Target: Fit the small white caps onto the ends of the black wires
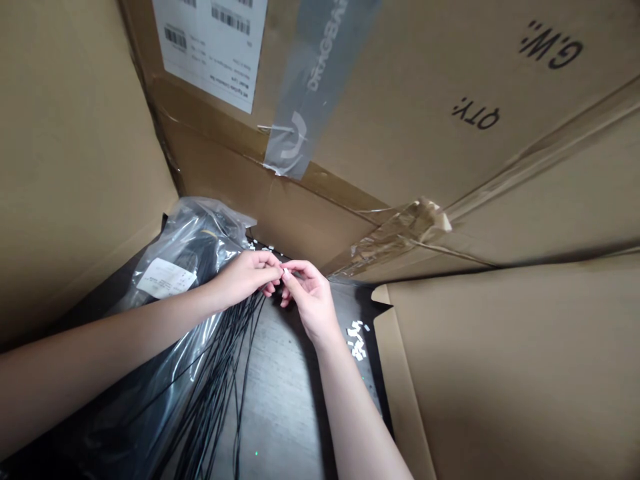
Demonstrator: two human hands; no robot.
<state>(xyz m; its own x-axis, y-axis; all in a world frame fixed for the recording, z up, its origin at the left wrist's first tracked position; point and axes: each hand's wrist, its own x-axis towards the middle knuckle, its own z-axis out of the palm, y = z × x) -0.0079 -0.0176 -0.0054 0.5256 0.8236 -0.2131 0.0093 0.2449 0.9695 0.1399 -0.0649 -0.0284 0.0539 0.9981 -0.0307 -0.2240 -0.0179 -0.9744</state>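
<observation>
My left hand (253,272) and my right hand (309,293) meet fingertip to fingertip over the work surface. Between the thumb and forefinger of the right, a small white piece (286,271) shows. The left hand's thumb and fingers are pinched together against it; whatever they grip is hidden. Thin black cables (220,373) run in a loose bundle from beneath the left hand toward the near edge of the view. Beside the left forearm lies a clear plastic bag (200,217) with dark contents and a white label (167,277).
Small white pieces lie in a loose pile (357,340) right of the right wrist, with several more (265,249) beyond the hands. Cardboard walls stand at the left (75,153), the back (400,100) and the right (515,360). Grey work surface (280,387) shows between the forearms.
</observation>
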